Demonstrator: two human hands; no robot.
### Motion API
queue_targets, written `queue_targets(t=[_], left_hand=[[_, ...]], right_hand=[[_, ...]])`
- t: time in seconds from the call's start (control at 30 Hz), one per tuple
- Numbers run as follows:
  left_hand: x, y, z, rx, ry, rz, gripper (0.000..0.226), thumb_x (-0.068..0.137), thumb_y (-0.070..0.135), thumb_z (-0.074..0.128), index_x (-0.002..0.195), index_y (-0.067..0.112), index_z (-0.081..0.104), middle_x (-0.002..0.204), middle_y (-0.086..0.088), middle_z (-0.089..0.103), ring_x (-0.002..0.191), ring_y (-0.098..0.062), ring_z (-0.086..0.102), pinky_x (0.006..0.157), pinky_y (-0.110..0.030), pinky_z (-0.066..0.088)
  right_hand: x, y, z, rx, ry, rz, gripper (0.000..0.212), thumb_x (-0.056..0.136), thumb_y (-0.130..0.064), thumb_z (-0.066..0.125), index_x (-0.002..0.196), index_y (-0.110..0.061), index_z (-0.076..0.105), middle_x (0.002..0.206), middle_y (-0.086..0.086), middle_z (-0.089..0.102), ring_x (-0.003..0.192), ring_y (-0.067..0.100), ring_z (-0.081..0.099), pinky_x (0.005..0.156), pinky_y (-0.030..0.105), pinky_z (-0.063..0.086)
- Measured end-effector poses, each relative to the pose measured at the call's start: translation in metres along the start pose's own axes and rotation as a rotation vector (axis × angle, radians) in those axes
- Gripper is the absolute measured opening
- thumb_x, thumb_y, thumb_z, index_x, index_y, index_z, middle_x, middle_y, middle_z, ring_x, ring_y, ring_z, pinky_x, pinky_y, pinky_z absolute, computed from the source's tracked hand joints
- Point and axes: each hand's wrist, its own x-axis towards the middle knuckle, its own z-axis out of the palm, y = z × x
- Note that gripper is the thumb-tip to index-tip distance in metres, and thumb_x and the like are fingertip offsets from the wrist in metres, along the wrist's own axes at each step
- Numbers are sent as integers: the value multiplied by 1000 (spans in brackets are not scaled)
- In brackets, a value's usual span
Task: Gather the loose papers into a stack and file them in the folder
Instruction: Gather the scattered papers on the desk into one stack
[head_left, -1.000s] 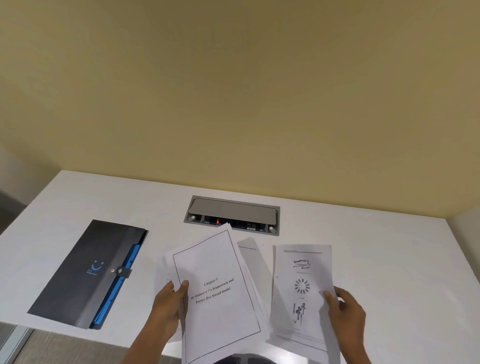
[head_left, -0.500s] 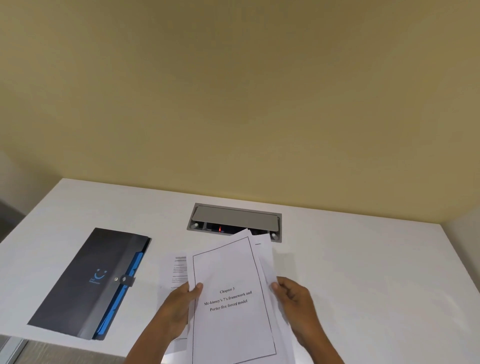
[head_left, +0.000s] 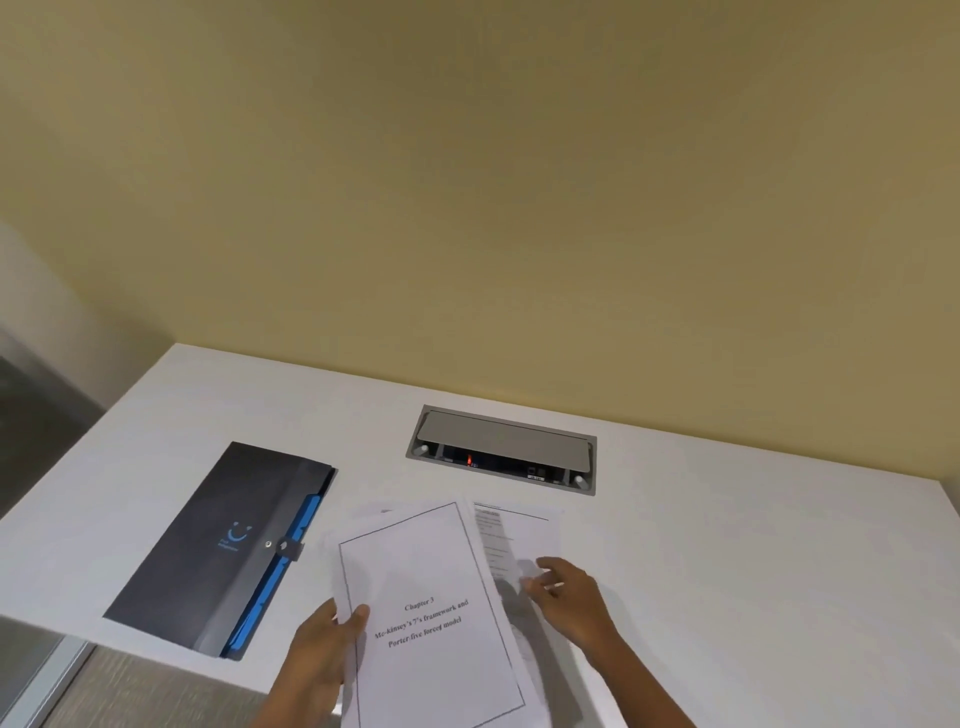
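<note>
Head view: left hand (head_left: 324, 654) pinching the left edge of a white paper stack with a framed "Chapter 3" title page (head_left: 431, 618), raised over the white table (head_left: 727, 545). Right hand (head_left: 569, 597), fingers loosely spread, on a printed white sheet (head_left: 506, 540) lying flat. Closed dark grey folder with blue tabs (head_left: 218, 545) lying left, near the stack. Grey recessed socket box (head_left: 501, 449) beyond.

On the table (head_left: 727, 571), the folder (head_left: 218, 551) lies toward the left edge, its near corner at the front edge. The papers (head_left: 431, 613) overhang the front edge mid-table, right of the folder. Behind them, the cable box (head_left: 501, 449) sits near the back edge.
</note>
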Motion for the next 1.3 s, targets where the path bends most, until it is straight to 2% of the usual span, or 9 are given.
queue_targets(t=[0.1,0.17,0.3,0.5,0.63,0.83,1.0,1.17,1.3], left_hand=[[9,-17,-26,-48,42,-47,37,91,26,73,120,8,59,112,-14,73,107,-40,70,96,-60,57],[9,-30,-44,-114,76,-36,32,97,20,69,125,7,59,114,-17,72,109,-40,69,100,-59,54],[45,-82,-92,16,129,2,58,81,45,83,127,15,65,120,-11,74,113,-35,69,107,-55,50],[-6,-57,-94,86,241,34,30,99,6,64,127,-4,64,118,-19,70,113,-30,60,101,-34,37],[-6,-66,-96,13,313,9,40,97,24,70,131,3,66,124,-17,72,119,-36,63,107,-43,43],[24,-93,-99,-13,256,-16,29,95,34,71,112,10,72,109,-14,77,104,-35,71,103,-54,52],[7,-73,-78,-174,204,-16,25,102,16,62,123,3,65,117,-21,74,111,-42,70,104,-59,51],[10,-58,-66,-321,184,-25,25,102,9,59,125,2,65,114,-23,76,106,-45,71,105,-61,50],[-8,-34,-49,-368,147,37,14,105,5,52,110,7,65,103,-16,75,92,-35,72,74,-40,61]], right_hand=[[44,16,-1,-295,-20,-1,101,77,-73,73,156,-21,39,155,3,50,142,23,48,114,38,43],[67,17,-3,-413,-36,-37,127,65,-86,68,162,-17,23,165,5,32,153,27,32,119,44,36],[96,15,0,-670,-11,-113,138,64,-81,75,165,-19,5,175,6,2,161,31,6,124,57,25],[113,28,14,-944,-44,-70,155,60,-87,70,162,-10,-17,174,9,-11,162,33,-3,122,65,20],[102,40,26,-1014,10,-98,144,73,-80,68,162,0,-13,175,12,-6,162,31,1,121,62,22],[80,45,39,-826,196,-144,118,63,-53,94,157,-11,37,140,10,64,132,32,60,115,50,41],[51,43,56,-317,287,105,91,75,-13,91,150,-15,39,124,14,70,113,37,69,95,47,59],[32,37,53,-69,369,243,30,87,-12,78,112,-11,63,102,11,73,92,35,68,80,40,56],[12,38,23,-103,457,152,20,94,-12,71,80,-20,59,85,4,63,78,29,54,74,38,49]])
